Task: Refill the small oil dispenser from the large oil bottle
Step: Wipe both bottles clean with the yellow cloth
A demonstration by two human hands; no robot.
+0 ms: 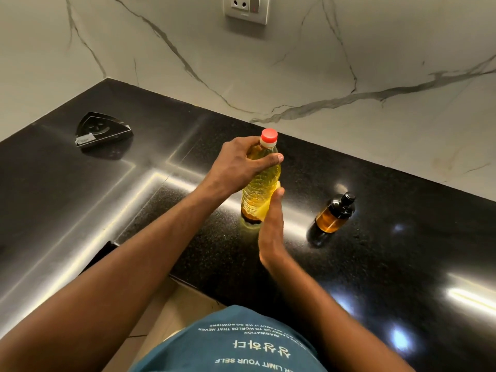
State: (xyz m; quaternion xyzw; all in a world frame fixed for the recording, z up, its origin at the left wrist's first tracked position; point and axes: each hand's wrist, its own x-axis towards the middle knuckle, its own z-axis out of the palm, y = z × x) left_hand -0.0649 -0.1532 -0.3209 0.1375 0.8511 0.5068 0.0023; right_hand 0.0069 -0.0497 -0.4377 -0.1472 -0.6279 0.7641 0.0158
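1. a black speckled countertop (349, 264) fills the view, with a white veined marble wall (295, 63) behind it from 9 o'clock round to 3 o'clock.
2. a brushed steel surface (67, 224) takes the counter's 9 o'clock side; a dark triangular holder (103, 130) sits on it towards 10 o'clock.
3. the large oil bottle (259, 191), clear plastic full of yellow oil, stands upright on the counter at the centre, its red cap (269, 135) on.
4. the left hand (241, 165) wraps the bottle's shoulder just under the cap, fingers curled closely round the far side and thumb (271, 159) pressed across the near side.
5. the right hand (271, 226) lies flat against the bottle's lower body at its 4 o'clock side, fingers straight and together, not curled; the fingertips (279, 191) touch the plastic.
6. the small oil dispenser (334, 213), amber glass with a black pump top, stands on the counter at 3 o'clock of the bottle, apart from both hands.
7. a wall socket (247, 8) is at 12 o'clock.
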